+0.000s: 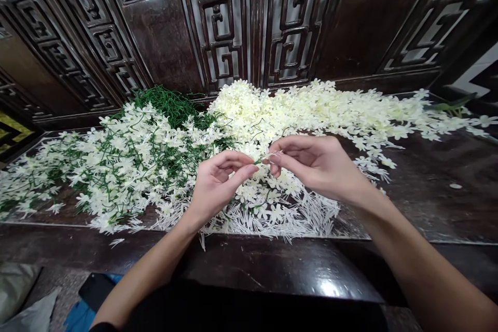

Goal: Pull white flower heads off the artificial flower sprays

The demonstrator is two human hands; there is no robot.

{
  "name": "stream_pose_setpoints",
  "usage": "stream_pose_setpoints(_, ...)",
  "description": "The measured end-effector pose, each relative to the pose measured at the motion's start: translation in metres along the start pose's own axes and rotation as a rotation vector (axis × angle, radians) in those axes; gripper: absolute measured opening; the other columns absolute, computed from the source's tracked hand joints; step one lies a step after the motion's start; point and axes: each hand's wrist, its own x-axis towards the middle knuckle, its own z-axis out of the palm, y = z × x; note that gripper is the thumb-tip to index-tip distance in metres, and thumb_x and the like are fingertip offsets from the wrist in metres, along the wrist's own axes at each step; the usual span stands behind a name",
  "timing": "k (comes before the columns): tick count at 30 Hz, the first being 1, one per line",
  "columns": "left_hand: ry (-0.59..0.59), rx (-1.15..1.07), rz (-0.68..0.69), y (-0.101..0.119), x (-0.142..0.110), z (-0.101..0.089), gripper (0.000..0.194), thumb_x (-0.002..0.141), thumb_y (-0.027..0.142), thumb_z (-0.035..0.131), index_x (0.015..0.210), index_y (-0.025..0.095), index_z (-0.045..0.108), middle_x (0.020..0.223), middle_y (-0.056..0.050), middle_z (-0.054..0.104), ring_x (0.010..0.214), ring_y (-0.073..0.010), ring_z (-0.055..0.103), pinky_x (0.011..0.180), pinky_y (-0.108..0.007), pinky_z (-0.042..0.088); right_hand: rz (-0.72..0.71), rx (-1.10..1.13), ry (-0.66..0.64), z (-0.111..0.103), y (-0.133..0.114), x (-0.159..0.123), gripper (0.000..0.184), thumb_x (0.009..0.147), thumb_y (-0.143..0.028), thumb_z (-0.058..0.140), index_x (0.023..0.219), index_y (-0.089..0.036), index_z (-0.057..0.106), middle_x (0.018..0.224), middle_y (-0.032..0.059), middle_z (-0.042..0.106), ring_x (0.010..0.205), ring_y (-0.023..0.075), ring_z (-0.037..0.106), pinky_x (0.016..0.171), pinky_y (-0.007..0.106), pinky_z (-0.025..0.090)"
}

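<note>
My left hand (220, 179) is closed in a pinch between thumb and forefinger, with a thin green artificial flower stem (257, 162) at its fingertips. Facing it, my right hand (321, 166) pinches a small, thin white piece (277, 153), possibly a stamen; the fingers partly hide it. The two sets of fingertips almost meet above the flowers. Beneath and beyond them lies a heap of loose creamy-white fabric blossoms (311, 106). Under my hands, many slim white sticks (311, 215) are scattered. To the left spreads a pile of white flowers on green stems (128, 153).
Bare green stems (167, 105) are bunched at the back. Everything lies on a dark wooden bench (439, 181) against a carved lattice panel (299, 10). A small white disc (455, 185) rests at right. Below left are a dark phone-like object (95, 290) and pale sacks (17, 285).
</note>
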Motion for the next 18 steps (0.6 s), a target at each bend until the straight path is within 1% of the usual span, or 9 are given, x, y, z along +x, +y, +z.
stream_pose_setpoints(5,0.003,-0.042,0.001,0.000,0.000,0.000,0.012,0.078,0.011,0.070,0.087,0.018,0.070,0.074,0.000,0.072,0.066,-0.0095,0.069,0.063,-0.018,0.059,0.011,0.002,-0.033,0.002,0.003,-0.001,0.008,0.087,-0.023,0.059,0.085,-0.021,0.066,0.074,0.0024,0.067,0.065,0.0154,0.066,0.061,0.032,0.059)
stream_pose_setpoints(8,0.006,-0.003,0.020,-0.002,0.000,0.001,0.015,0.078,0.009,0.068,0.089,0.019,0.071,0.078,0.000,0.073,0.067,-0.0090,0.069,0.064,-0.018,0.059,0.024,0.012,-0.034,0.004,0.005,0.000,0.008,0.087,-0.024,0.058,0.084,-0.021,0.066,0.075,0.0028,0.068,0.066,0.0154,0.067,0.060,0.031,0.060)
stream_pose_setpoints(10,0.008,0.036,0.034,-0.004,0.001,0.000,0.015,0.079,0.009,0.067,0.090,0.019,0.072,0.079,0.000,0.073,0.066,-0.0082,0.068,0.062,-0.017,0.059,0.031,0.016,-0.025,0.006,0.005,0.000,0.008,0.087,-0.022,0.059,0.084,-0.021,0.065,0.075,0.0029,0.069,0.067,0.0156,0.068,0.061,0.032,0.061)
stream_pose_setpoints(13,0.017,0.117,0.050,-0.008,0.001,0.000,0.012,0.081,0.011,0.066,0.088,0.018,0.072,0.078,-0.001,0.073,0.065,-0.0079,0.066,0.059,-0.016,0.056,0.027,0.012,-0.014,0.008,0.007,0.000,0.006,0.086,-0.020,0.059,0.084,-0.020,0.065,0.075,0.0034,0.070,0.067,0.0156,0.069,0.061,0.031,0.062)
stream_pose_setpoints(15,0.013,0.163,0.053,-0.010,0.001,0.000,0.009,0.083,0.012,0.064,0.086,0.018,0.071,0.076,-0.001,0.071,0.065,-0.0082,0.065,0.058,-0.017,0.055,0.009,0.003,-0.012,0.011,0.007,0.000,0.006,0.086,-0.020,0.059,0.084,-0.019,0.065,0.076,0.0034,0.070,0.068,0.0153,0.069,0.061,0.030,0.062)
stream_pose_setpoints(18,-0.003,0.174,0.039,-0.011,-0.001,0.001,0.008,0.086,0.015,0.060,0.084,0.016,0.068,0.073,-0.001,0.069,0.065,-0.0087,0.064,0.059,-0.018,0.054,-0.045,-0.024,0.000,0.014,0.008,0.000,0.008,0.087,-0.018,0.057,0.085,-0.019,0.064,0.076,0.0028,0.070,0.069,0.0142,0.068,0.064,0.029,0.061)
